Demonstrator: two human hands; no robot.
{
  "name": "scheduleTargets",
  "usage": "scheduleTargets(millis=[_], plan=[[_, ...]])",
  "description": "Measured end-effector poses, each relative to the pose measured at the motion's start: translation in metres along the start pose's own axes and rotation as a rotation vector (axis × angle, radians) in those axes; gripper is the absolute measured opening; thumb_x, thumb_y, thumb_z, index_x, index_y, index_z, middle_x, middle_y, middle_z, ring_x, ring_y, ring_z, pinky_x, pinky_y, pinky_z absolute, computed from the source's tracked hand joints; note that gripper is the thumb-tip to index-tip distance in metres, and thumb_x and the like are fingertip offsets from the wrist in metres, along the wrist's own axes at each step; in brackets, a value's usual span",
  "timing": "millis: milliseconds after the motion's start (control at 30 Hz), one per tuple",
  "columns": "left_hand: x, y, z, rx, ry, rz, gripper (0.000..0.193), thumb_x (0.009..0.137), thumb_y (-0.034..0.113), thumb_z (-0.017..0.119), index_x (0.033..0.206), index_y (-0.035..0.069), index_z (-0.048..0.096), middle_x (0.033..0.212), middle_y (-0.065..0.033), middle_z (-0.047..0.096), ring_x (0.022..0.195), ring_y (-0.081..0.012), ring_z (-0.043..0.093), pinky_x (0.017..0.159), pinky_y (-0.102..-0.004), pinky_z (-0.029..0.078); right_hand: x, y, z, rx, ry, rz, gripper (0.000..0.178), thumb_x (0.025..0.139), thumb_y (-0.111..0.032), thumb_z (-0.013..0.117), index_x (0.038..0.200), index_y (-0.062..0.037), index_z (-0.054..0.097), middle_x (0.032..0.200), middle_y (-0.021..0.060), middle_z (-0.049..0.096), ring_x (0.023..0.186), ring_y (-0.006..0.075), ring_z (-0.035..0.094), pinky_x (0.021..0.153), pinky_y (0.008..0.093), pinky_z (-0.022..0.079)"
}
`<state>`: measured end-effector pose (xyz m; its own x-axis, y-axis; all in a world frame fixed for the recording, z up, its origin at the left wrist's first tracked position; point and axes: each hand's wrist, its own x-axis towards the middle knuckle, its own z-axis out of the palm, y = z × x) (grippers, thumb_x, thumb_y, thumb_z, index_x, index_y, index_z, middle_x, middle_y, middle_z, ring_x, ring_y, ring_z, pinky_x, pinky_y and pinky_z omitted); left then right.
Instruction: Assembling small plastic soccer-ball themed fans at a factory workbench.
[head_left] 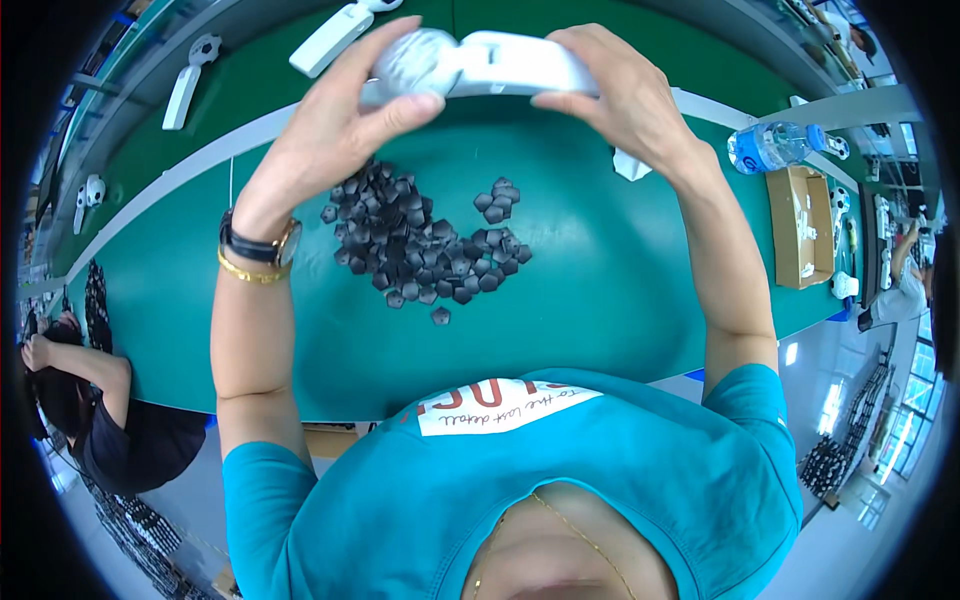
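Both my hands hold up one white piece (525, 65), a long body with a ball-shaped head, at the far side of the table. My left hand (350, 115) is closed around the ball head (418, 62), its thumb on the near side. At the opposite end, my right hand (630, 100) grips the body between thumb and fingers. The ball's surface is smeared by motion. Nearer to me lies a heap of small black pentagon pieces (400, 235), with a small separate cluster (497, 200) to its right. Below my right wrist, a white part (630, 165) is half hidden.
Beyond a pale rail lie more white ball-headed pieces, one (190, 85) with black patches on its ball. A water bottle (770, 148) lies at the right above an open cardboard box (788, 230). A co-worker (130, 430) sits at the left; another person (900, 280) is far right.
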<state>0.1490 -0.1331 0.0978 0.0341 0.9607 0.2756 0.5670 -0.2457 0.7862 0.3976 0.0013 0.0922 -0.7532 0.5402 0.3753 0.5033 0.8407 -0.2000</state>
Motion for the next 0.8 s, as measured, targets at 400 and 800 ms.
scheduleTargets(millis=[400,800], plan=[[-0.107,-0.005,0.024,-1.137,0.038,-0.440,0.055,0.094,0.044,0.052,0.126,-0.001,0.046,0.102,-0.0162,0.060,0.081,-0.0206,0.062,0.052,-0.0252,0.052,-0.071,-0.061,0.016,0.721,-0.028,0.204,0.029,0.079,-0.014,0.074,0.104,-0.0044,0.063,0.090,0.0057,0.061,0.078,0.0153,0.059,0.070,0.0271,0.049],[-0.119,-0.009,0.038,-1.377,0.236,-0.457,0.059,0.099,0.054,0.029,0.123,0.003,0.045,0.104,-0.0147,0.059,0.083,-0.0217,0.061,0.053,-0.0258,0.049,-0.115,-0.094,0.042,0.434,-0.111,0.062,0.022,0.076,-0.007,0.073,0.095,-0.0042,0.064,0.088,0.0084,0.061,0.075,0.0228,0.060,0.064,0.0340,0.050]])
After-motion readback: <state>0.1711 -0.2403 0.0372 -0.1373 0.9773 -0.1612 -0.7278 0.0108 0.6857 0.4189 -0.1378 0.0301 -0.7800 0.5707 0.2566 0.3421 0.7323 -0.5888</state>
